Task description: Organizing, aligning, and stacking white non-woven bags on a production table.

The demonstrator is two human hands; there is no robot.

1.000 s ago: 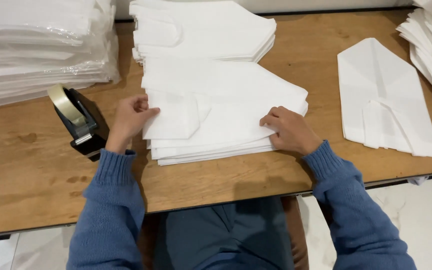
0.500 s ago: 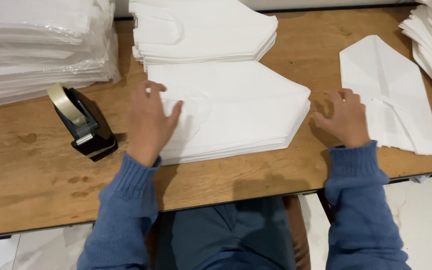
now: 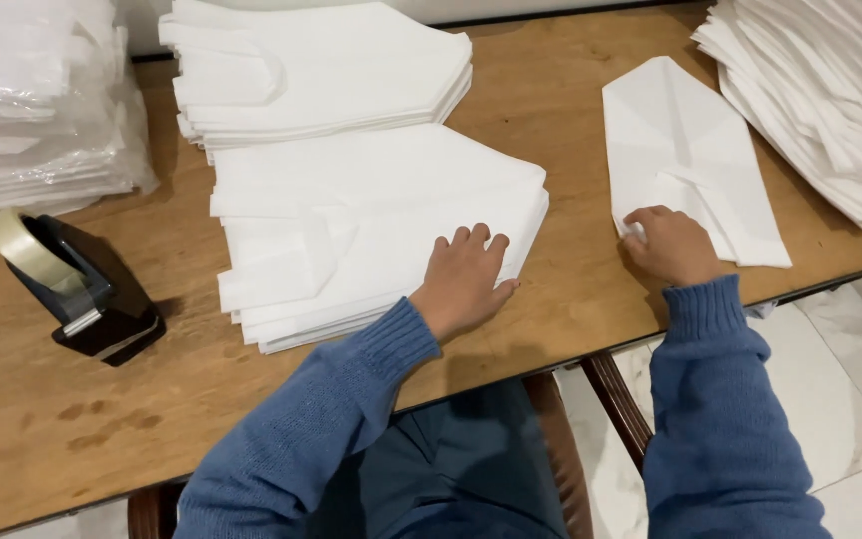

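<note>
A person in a blue knitted sweater works at a brown wooden bench [image 3: 591, 110], seen from above. The left hand [image 3: 466, 279] lies flat, fingers spread, on the near right corner of a stack of folded white fabric bags [image 3: 371, 225] at the bench's middle; the stack's near edge sits close to the bench's front edge. The right hand [image 3: 672, 243] rests with fingers curled on the near left corner of a single folded white fabric bag [image 3: 685, 150], which lies flat to the right with its near edge just short of the bench's front edge. It holds nothing clear of the surface. A strip of bare wood separates the stack from the single bag, and more bare wood opens at the near left.

A second stack of folded white bags [image 3: 321, 65] lies just beyond the first, almost touching it. At the far right, a fanned pile of white fabric sheets [image 3: 830, 90] runs off the frame. At the far left stands a pile of clear plastic-wrapped white packs [image 3: 32, 110], with a black tape dispenser [image 3: 87, 289] near it on the bench.
</note>
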